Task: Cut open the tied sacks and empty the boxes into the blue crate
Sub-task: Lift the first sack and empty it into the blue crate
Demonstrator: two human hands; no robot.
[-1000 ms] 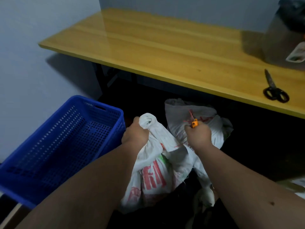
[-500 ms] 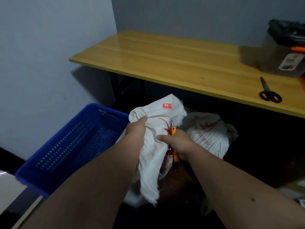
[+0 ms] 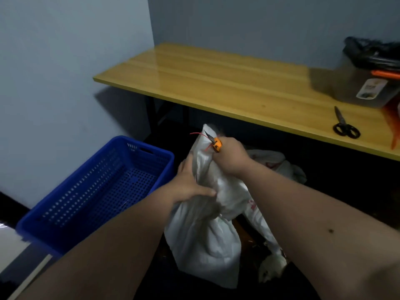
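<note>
A white woven sack (image 3: 205, 241) hangs upright in the middle, lifted off the dark floor, its neck bound with a red tie (image 3: 204, 140). My left hand (image 3: 190, 182) grips the bunched neck from the left. My right hand (image 3: 230, 156) holds an orange-handled cutter (image 3: 215, 144) and the sack's top; the blade points up-left at the red tie. A second white sack (image 3: 279, 165) with red print lies on the floor behind my right arm. The blue crate (image 3: 97, 191) stands to the left of the sack with nothing visible inside.
A yellow wooden table (image 3: 227, 83) runs along the back wall. Black scissors (image 3: 344, 126) lie near its front right edge, and a grey plastic bin (image 3: 368, 76) stands at the far right. Grey walls close in the left side. White sack material (image 3: 270, 267) lies on the floor.
The sack has been raised and turned upright, its tied neck now on top. My left hand slid down to the neck and my right hand brought the cutter blade up to the red tie.
</note>
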